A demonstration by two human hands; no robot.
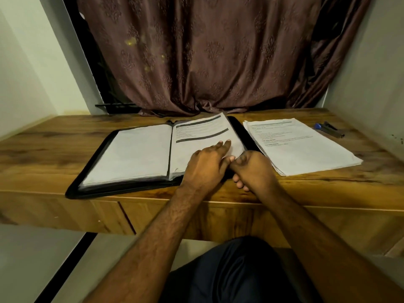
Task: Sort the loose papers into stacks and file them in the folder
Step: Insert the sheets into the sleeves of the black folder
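Brown patterned curtain [209, 53] hangs behind a wooden desk [43, 149] set between two pale walls; a black folder [74, 186] lies open on the desk, left of centre, its near edge close to the desk's front edge. Left page of the folder [135, 154]: a plain white sheet, lying flat; right page [201, 132]: a printed sheet with dark header bars, its far corner raised slightly. Left hand [207, 162] rests on the right page, fingers straight and held close together, fingertips flat on the paper. Right hand [253, 169] sits just beside it, touching it, at the near right corner of that page; fingers curled inward, thumb against the paper's corner; whether it pinches the sheet cannot be told. Loose stack of printed papers [303, 147] lies on the desk just right of the folder, edges slightly uneven; pens [328, 129], one with a blue cap, lie near the far right corner, apart from the stack.
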